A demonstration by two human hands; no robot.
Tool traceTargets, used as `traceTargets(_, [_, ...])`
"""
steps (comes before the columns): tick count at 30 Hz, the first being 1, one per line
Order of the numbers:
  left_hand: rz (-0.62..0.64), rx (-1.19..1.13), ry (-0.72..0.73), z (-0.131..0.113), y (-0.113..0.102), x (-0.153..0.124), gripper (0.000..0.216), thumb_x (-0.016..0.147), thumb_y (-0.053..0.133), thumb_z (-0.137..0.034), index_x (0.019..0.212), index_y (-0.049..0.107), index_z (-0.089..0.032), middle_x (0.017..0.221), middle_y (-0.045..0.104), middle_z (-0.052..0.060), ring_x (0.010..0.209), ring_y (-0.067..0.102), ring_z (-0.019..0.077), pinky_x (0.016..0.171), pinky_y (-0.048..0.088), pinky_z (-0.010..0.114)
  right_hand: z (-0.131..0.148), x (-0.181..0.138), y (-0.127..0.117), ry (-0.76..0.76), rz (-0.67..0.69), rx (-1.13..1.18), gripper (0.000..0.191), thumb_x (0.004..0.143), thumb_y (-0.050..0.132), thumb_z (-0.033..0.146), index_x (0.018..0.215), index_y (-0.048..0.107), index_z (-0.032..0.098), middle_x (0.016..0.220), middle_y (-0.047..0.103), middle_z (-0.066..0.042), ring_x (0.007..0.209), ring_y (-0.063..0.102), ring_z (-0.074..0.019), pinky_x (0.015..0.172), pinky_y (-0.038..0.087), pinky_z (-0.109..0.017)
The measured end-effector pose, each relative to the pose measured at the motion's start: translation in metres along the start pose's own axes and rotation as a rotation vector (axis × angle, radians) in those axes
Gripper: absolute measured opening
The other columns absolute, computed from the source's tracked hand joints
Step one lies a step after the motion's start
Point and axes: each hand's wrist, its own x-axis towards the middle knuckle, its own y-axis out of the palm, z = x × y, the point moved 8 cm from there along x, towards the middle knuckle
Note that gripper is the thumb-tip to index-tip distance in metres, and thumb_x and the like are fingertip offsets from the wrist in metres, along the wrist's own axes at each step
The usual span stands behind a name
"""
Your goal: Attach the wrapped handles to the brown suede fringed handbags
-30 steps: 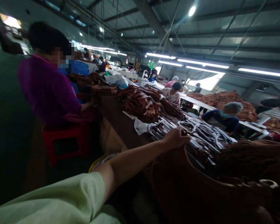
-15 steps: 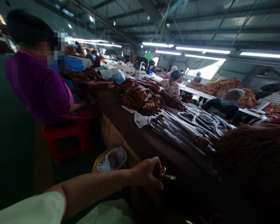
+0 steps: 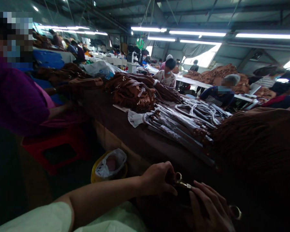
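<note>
My left hand is closed at the near edge of the long work table, pinching a small brass clasp on a dark strap. My right hand comes in from the bottom right, fingers curled over the dark brown leather piece in my lap, touching the same clasp. A metal ring shows beside the right hand. A bundle of wrapped straps lies on the table beyond my hands.
A pile of brown leather bags sits farther along the table. A fringed brown bag rises at right. A person in purple sits at left on a red stool. A yellow bin with a plastic bag stands below the table.
My left hand drew back from the strap bundle to the near table edge holding the clasp. My right hand has come into view beside it. The view tilted down.
</note>
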Motion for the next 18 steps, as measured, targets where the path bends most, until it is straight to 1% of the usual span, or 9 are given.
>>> traceTargets(2, [-0.001, 0.0, 0.003, 0.001, 0.002, 0.001, 0.06, 0.049, 0.086, -0.045, 0.095, 0.058, -0.021, 0.09, 0.063, -0.001, 0.079, 0.057, 0.0155, 0.066, 0.041, 0.022, 0.0, 0.015, 0.017, 0.112, 0.056, 0.09, 0.032, 0.081, 0.057, 0.053, 0.09, 0.074, 0.027, 0.107, 0.07, -0.007, 0.108, 0.058, -0.0317, 0.095, 0.043, -0.05])
traceTargets(5, [-0.013, -0.029, 0.011, 0.004, 0.004, 0.0, 0.06, 0.049, 0.086, -0.047, 0.095, 0.059, -0.021, 0.091, 0.063, -0.001, 0.081, 0.057, 0.0165, 0.068, 0.043, 0.023, -0.016, 0.022, 0.041, 0.357, 0.201, 0.222, 0.04, 0.081, 0.055, 0.058, 0.088, 0.073, 0.024, 0.105, 0.07, -0.009, 0.102, 0.061, -0.0306, 0.091, 0.047, -0.046])
traceTargets(7, [-0.021, -0.094, 0.014, 0.008, 0.006, -0.002, 0.059, 0.049, 0.086, -0.046, 0.095, 0.06, -0.02, 0.092, 0.063, 0.0, 0.083, 0.057, 0.0172, 0.071, 0.043, 0.024, -0.027, 0.017, 0.059, 0.539, 0.358, 0.396, 0.042, 0.077, 0.059, 0.06, 0.089, 0.073, 0.022, 0.099, 0.072, -0.009, 0.096, 0.064, -0.0298, 0.084, 0.05, -0.042])
traceTargets(9, [-0.043, -0.202, -0.01, 0.015, 0.01, -0.004, 0.061, 0.049, 0.086, -0.045, 0.097, 0.061, -0.019, 0.093, 0.063, 0.001, 0.086, 0.057, 0.0176, 0.073, 0.044, 0.025, -0.033, 0.006, 0.077, 0.739, 0.501, 0.657, 0.043, 0.074, 0.064, 0.059, 0.091, 0.072, 0.021, 0.094, 0.073, -0.008, 0.093, 0.066, -0.0293, 0.079, 0.051, -0.038])
traceTargets(12, [-0.085, -0.381, -0.068, 0.029, 0.018, -0.009, 0.06, 0.049, 0.087, -0.041, 0.098, 0.063, -0.018, 0.091, 0.065, 0.001, 0.086, 0.058, 0.0175, 0.074, 0.044, 0.026, -0.032, -0.013, 0.094, 0.97, 0.586, 0.963, 0.039, 0.071, 0.071, 0.053, 0.094, 0.072, 0.021, 0.088, 0.074, -0.006, 0.083, 0.069, -0.0273, 0.07, 0.053, -0.036])
traceTargets(13, [-0.097, -0.427, -0.076, 0.032, 0.021, -0.01, 0.058, 0.049, 0.088, -0.039, 0.097, 0.063, -0.017, 0.09, 0.066, 0.001, 0.085, 0.059, 0.0176, 0.075, 0.044, 0.026, -0.031, -0.019, 0.099, 1.019, 0.596, 1.031, 0.038, 0.07, 0.073, 0.05, 0.095, 0.072, 0.022, 0.086, 0.074, -0.006, 0.078, 0.069, -0.0259, 0.069, 0.053, -0.035])
traceTargets(15, [-0.112, -0.508, -0.089, 0.038, 0.026, -0.011, 0.056, 0.047, 0.089, -0.036, 0.094, 0.065, -0.016, 0.088, 0.067, 0.002, 0.085, 0.06, 0.018, 0.076, 0.045, 0.027, -0.03, -0.029, 0.108, 1.058, 0.623, 1.126, 0.034, 0.067, 0.077, 0.047, 0.088, 0.074, 0.021, 0.079, 0.073, -0.005, 0.072, 0.069, -0.0226, 0.068, 0.052, -0.033])
traceTargets(17, [-0.116, -0.577, -0.121, 0.044, 0.031, -0.011, 0.056, 0.046, 0.089, -0.035, 0.092, 0.064, -0.015, 0.087, 0.067, 0.003, 0.083, 0.061, 0.0183, 0.074, 0.045, 0.027, -0.031, -0.037, 0.115, 1.044, 0.641, 1.142, 0.033, 0.068, 0.075, 0.05, 0.081, 0.074, 0.019, 0.073, 0.072, -0.004, 0.07, 0.068, -0.0206, 0.068, 0.051, -0.03])
traceTargets(18, [-0.111, -0.595, -0.132, 0.047, 0.033, -0.01, 0.057, 0.046, 0.089, -0.035, 0.092, 0.064, -0.015, 0.086, 0.067, 0.003, 0.082, 0.061, 0.0182, 0.073, 0.046, 0.027, -0.033, -0.039, 0.116, 1.036, 0.647, 1.112, 0.035, 0.07, 0.073, 0.052, 0.079, 0.075, 0.019, 0.071, 0.071, -0.004, 0.07, 0.067, -0.0208, 0.067, 0.051, -0.03])
